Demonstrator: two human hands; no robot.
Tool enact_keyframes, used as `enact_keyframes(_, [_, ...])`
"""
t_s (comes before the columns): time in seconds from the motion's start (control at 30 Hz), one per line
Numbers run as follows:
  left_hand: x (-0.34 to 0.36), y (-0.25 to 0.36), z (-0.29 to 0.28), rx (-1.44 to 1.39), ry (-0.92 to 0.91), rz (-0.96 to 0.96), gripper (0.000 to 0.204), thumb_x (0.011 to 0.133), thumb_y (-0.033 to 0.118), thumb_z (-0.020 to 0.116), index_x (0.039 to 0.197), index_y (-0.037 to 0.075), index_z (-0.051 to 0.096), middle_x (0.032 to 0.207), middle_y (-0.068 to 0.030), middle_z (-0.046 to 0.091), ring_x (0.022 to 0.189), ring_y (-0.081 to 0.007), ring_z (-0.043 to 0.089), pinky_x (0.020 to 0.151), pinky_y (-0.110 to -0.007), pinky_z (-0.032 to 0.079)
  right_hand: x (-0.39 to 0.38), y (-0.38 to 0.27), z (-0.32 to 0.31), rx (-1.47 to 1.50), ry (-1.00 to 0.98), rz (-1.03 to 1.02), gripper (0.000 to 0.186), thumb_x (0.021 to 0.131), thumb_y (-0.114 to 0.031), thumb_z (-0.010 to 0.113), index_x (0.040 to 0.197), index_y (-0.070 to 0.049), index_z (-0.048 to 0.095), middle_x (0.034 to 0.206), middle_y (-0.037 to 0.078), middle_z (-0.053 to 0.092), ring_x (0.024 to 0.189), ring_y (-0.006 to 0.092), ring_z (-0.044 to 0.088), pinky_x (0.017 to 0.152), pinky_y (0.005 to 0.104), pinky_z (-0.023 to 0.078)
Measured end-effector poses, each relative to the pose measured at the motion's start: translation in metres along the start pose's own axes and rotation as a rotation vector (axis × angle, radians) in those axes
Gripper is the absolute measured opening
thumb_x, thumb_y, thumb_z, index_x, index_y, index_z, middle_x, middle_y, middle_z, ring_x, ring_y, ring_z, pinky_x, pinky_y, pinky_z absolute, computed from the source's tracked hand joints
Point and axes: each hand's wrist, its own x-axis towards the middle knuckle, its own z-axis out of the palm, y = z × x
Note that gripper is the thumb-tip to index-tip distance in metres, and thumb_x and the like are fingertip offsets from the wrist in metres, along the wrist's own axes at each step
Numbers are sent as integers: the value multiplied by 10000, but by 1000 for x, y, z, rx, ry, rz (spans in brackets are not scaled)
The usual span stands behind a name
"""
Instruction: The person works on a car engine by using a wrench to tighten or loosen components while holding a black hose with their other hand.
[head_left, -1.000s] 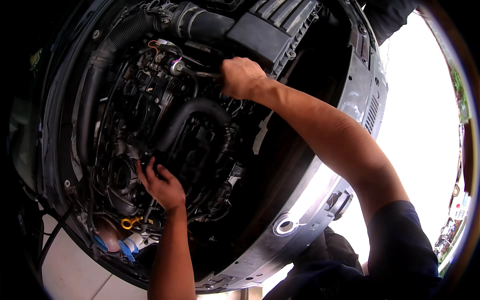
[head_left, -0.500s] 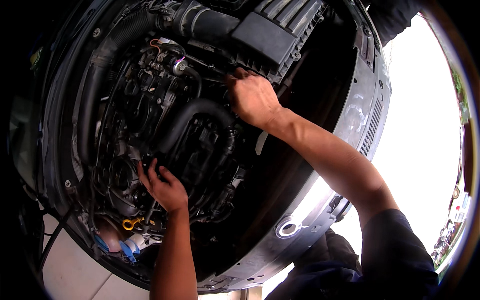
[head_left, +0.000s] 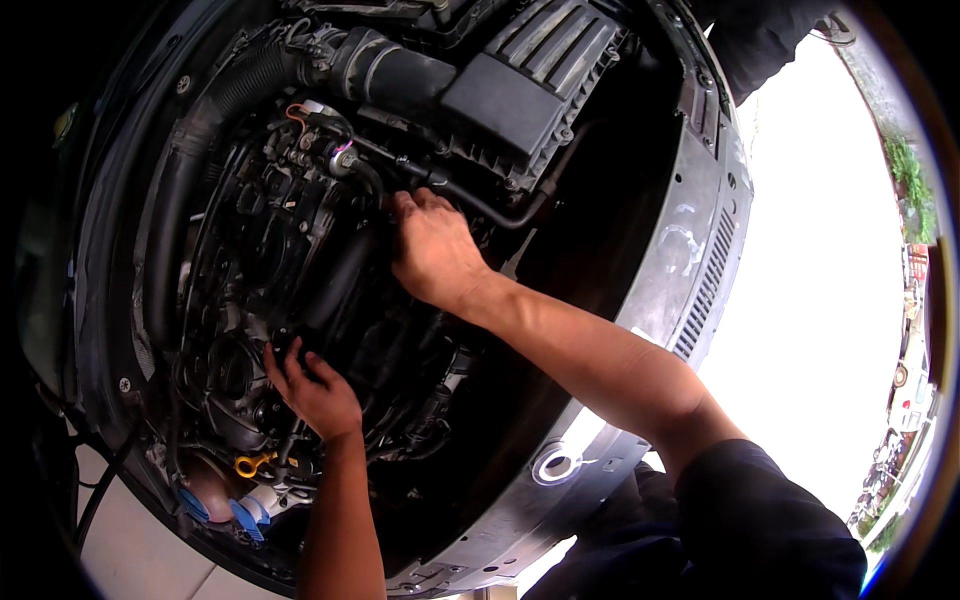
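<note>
Over the engine, my left hand (head_left: 318,402) is open, its fingers apart near the lower end of a thick black hose (head_left: 345,272). A round dark opening (head_left: 232,370) lies just left of its fingertips. My right hand (head_left: 435,248) reaches across from the right with its fingers curled down, over the upper bend of that hose. Its fingertips are hidden among the dark parts, so what they grip cannot be seen. Close above it are a silvery round fitting (head_left: 343,160) and a thin black pipe (head_left: 478,208).
A black air filter box (head_left: 505,105) and its ribbed intake duct (head_left: 250,85) span the far side. The grey front crossmember (head_left: 655,260) curves along the right. At lower left are a yellow dipstick ring (head_left: 248,466) and blue-capped reservoirs (head_left: 248,518). A person's dark sleeve (head_left: 760,40) shows at upper right.
My right hand has moved left and nearer, from beside the filter box to over the hose bend, uncovering the thin pipe. My left hand stays by the round opening. The view has shifted slightly.
</note>
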Motion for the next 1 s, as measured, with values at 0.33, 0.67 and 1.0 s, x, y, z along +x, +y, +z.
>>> enact_keyframes(0.33, [-21,-2,3,1,-40,-44,261,996,101,489,1209,8,609,1517,-222,361,1351,-406,439,1028,-459,482,21,23,-27,120,-379,-3,498,747,-31,603,1212,79,461,907,296,661,899,459,656,817,482,531])
enact_keyframes(0.67, [-3,3,-1,-37,-20,-65,257,998,107,501,1205,-1,611,1543,-207,339,1398,-402,375,1077,-474,440,60,54,-48,-51,-298,-27,422,770,-73,653,1173,29,581,985,236,700,1010,372,667,896,432,536])
enact_keyframes(1.0, [-3,0,0,-36,-19,-72,252,991,102,513,1195,19,635,1535,-206,342,1365,-402,420,1035,-446,480,31,50,-1,44,-73,-20,142,770,-69,635,886,-2,683,848,229,694,865,388,681,808,462,548])
